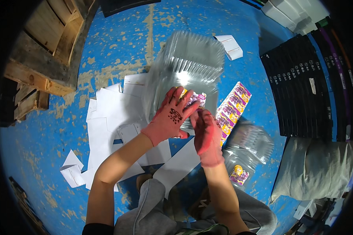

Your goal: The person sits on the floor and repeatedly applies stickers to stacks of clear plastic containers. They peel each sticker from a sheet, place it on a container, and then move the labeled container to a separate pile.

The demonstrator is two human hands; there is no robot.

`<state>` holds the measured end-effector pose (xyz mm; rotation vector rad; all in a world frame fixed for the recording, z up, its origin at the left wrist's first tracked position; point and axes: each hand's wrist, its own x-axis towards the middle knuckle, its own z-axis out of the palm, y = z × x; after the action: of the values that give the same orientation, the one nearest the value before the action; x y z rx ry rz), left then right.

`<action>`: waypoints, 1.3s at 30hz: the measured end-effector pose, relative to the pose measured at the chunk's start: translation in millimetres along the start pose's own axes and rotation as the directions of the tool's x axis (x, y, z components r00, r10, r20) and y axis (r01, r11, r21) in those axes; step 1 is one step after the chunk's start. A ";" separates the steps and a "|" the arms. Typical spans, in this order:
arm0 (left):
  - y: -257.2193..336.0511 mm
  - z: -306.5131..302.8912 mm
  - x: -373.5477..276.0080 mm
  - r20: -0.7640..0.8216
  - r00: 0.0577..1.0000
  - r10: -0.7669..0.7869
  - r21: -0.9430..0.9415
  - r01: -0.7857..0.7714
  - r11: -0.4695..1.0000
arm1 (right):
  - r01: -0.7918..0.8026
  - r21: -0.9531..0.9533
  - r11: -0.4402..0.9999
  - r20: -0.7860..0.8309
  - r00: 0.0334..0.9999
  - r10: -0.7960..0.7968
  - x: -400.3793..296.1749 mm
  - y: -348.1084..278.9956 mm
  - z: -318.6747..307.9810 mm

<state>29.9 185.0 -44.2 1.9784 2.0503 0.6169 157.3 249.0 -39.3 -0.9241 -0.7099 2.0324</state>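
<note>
My left hand (173,116), in a pink work glove with dark print on its back, lies with fingers spread over a grape-picture label (197,100) on a clear plastic clamshell container (158,88). The container is hinged open, its ribbed half (194,53) away from me, and seems to top a stack. My right hand (207,135), gloved alike, has curled fingers at the label's lower right edge. Whether it pinches anything is hidden. Right of it lies a long strip of grape-picture labels (235,105), partly behind that hand.
More clear clamshells (248,141) rest by my right knee, one bearing a grape label (239,176). White paper sheets (120,105) cover the blue floor (114,35) at left. Wooden pallets (44,58) stand upper left. Stacked black crates (300,91) and a grey cloth sack (311,170) line the right.
</note>
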 end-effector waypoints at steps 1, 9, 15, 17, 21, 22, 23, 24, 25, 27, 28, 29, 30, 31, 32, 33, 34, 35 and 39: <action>0.1 0.8 -0.7 -0.006 1.000 -0.002 0.007 0.002 1.000 | 0.040 0.002 0.999 0.077 0.996 -0.040 -6.7 -3.0 -12.0; 11.7 4.0 -1.2 0.076 0.997 -0.017 0.240 -0.002 0.971 | 0.695 -0.670 -0.259 0.741 0.606 -0.289 24.6 -22.6 -12.3; 46.1 16.7 -52.5 -0.120 0.992 0.030 0.107 -0.018 0.994 | 0.764 -0.497 -0.412 0.784 0.599 0.164 50.6 -43.1 -21.5; 60.6 34.0 -76.7 -0.167 0.985 0.034 -0.001 -0.035 0.999 | 0.794 -0.421 -0.438 0.816 0.543 0.199 45.6 -47.3 -20.0; 84.5 54.9 -109.1 -0.050 0.999 0.017 -0.168 -0.026 0.985 | 0.787 -0.125 -0.604 0.788 0.448 0.421 47.0 -46.4 -18.3; 86.7 57.1 -112.2 -0.019 1.000 0.007 -0.206 -0.011 0.979 | 0.790 -0.093 -0.606 0.796 0.425 0.432 46.8 -49.4 -14.2; 86.9 58.3 -114.1 -0.024 1.000 0.004 -0.206 -0.009 0.979 | 0.791 -0.061 -0.609 0.802 0.402 0.442 46.0 -52.3 -10.6; 86.9 58.9 -114.4 -0.034 0.999 0.005 -0.206 -0.012 0.978 | 0.779 -0.036 -0.626 0.805 0.394 0.444 44.6 -56.0 -6.8; 86.4 59.2 -114.8 -0.043 0.999 0.006 -0.207 -0.015 0.978 | 0.783 -0.031 -0.622 0.812 0.383 0.441 43.4 -58.7 -3.5; 81.9 57.4 -112.2 -0.103 0.994 0.023 -0.161 -0.040 0.986 | 0.788 -0.024 -0.615 0.824 0.364 0.434 41.9 -63.9 1.5; 77.6 54.8 -108.2 -0.146 0.989 0.041 -0.119 -0.058 0.991 | 0.802 -0.003 -0.597 0.858 0.309 0.411 41.8 -68.6 5.7; 72.2 51.0 -103.0 -0.185 0.981 0.061 -0.076 -0.076 0.994 | 0.812 -0.029 -0.583 0.880 0.297 0.370 44.0 -73.2 9.9; 67.1 43.4 -93.7 -0.230 0.971 0.074 -0.020 -0.080 0.997 | 0.819 -0.055 -0.571 0.899 0.290 0.329 46.7 -80.9 14.9; 63.0 35.5 -80.3 -0.270 0.962 0.043 0.044 -0.032 0.999 | 0.825 -0.083 -0.559 0.913 0.287 0.289 50.1 -87.6 18.6; 58.5 26.9 -65.1 -0.311 0.950 0.016 0.106 0.018 0.994 | 0.813 -0.163 -0.559 0.940 0.301 0.163 53.6 -91.7 24.8; 52.3 23.3 -51.8 -0.350 0.937 -0.007 0.166 0.070 0.984 | 0.774 -0.232 -0.590 0.918 0.374 0.129 61.4 -95.0 28.0; 41.3 24.5 -41.9 -0.344 0.937 -0.063 0.179 0.131 0.975 | 0.723 -0.296 -0.624 0.894 0.440 0.086 68.7 -102.5 36.3; 27.9 31.8 -36.0 -0.338 0.934 -0.117 0.193 0.191 0.963 | 0.721 -0.306 -0.621 0.881 0.462 0.103 80.4 -110.1 46.9; 15.2 52.9 -30.9 -0.331 0.937 -0.108 0.311 0.217 0.925 | 0.716 -0.338 -0.611 0.852 0.509 0.125 112.0 -144.3 60.9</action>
<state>68.8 162.0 -88.2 1.9524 2.6443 0.5965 120.5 409.6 60.5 -0.3176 -2.9050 -0.0189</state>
